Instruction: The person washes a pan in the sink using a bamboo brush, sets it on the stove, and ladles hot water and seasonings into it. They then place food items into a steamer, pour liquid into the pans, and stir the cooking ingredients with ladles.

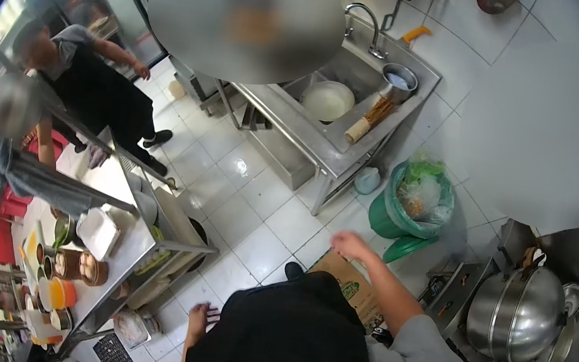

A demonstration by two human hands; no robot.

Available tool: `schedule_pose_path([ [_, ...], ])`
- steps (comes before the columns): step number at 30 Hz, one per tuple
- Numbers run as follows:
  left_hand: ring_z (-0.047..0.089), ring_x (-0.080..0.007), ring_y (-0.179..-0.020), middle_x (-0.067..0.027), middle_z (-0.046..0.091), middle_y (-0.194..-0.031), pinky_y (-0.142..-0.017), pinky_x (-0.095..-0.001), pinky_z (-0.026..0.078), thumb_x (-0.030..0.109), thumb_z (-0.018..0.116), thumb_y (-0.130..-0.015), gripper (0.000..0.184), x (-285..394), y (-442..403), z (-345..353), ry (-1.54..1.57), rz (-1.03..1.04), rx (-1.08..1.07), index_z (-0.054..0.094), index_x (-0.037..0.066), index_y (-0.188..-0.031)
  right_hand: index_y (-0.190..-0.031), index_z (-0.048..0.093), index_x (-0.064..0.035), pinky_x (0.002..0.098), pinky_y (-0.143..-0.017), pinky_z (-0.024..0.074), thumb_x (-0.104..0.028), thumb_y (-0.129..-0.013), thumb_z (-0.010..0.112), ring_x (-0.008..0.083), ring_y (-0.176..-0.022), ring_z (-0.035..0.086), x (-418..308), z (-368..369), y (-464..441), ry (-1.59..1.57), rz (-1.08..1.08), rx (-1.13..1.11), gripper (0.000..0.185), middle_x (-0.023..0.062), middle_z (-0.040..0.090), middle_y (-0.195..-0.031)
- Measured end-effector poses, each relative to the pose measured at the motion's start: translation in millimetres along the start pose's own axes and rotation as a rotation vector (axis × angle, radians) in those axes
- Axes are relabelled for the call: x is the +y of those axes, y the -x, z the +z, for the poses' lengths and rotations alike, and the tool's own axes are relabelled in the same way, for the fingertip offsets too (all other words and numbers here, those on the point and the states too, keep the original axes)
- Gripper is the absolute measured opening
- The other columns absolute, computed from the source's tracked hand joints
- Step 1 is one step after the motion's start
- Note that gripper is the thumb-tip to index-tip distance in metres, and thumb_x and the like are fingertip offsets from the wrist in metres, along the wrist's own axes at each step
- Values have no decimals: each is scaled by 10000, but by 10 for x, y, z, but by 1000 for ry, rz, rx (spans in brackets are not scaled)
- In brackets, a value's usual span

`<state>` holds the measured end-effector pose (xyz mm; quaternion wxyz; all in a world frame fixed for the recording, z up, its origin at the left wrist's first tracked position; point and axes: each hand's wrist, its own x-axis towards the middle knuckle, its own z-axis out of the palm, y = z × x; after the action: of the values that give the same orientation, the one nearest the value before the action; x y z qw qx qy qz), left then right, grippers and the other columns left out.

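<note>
My left hand [203,316] hangs low beside the black apron [274,336], its fingers apart and nothing in them. On the other side, my right hand [349,245] is held forward over the tiled floor, above the top edge of a flattened cardboard piece [348,287]. Its fingers are too blurred to tell how far they are bent, and no object shows in it. A green bin [383,214] with a bag and leafy scraps stands ahead of it to the right, its green lid beside it.
A steel sink [270,111] holding a pale bowl [328,101] is ahead. At the left, a co-worker in a dark apron [103,97] stands near a worktable [136,233] with food containers. Large steel pots [517,312] sit at the right. Grey blurred patches hide parts of the view.
</note>
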<state>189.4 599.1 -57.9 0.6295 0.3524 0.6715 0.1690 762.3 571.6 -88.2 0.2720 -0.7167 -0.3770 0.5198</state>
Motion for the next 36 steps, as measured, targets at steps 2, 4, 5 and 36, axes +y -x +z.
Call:
schedule_pose_path([
  [2,708,-286,-866,-184,690,-1013,-699,-415,593,291,554,-1002,350,630,-315,195,76,63,-74,564,-36,-1129,-1165,648,-31,321,-632,528,-261,-923,679,161,-724,662,-257,-451,-318,-236,-62,231,335,82,703,-862],
  [4,706,-278,-884,-177,695,-995,-711,-401,590,286,547,-1009,335,1288,-622,478,24,174,-149,575,-31,-1116,-1188,628,-13,340,-674,538,-270,-906,707,186,-744,679,-868,-912,-362,-202,-176,500,390,99,720,-885],
  [5,704,-273,-894,-173,697,-993,-719,-395,588,285,542,-1014,331,1633,-802,686,11,222,-185,579,-28,-1114,-1209,612,-8,343,-705,541,-269,-914,697,197,-779,691,-1211,-1103,-368,-149,-204,618,403,112,722,-907],
  [36,649,-312,-857,-156,677,-987,-789,-471,512,431,652,-918,444,5471,-7477,5437,-1973,632,-638,626,37,-1120,-1473,329,-4,505,-989,430,-242,-781,805,451,-1195,450,-2609,-1527,-2014,323,410,1082,873,272,435,-1315],
])
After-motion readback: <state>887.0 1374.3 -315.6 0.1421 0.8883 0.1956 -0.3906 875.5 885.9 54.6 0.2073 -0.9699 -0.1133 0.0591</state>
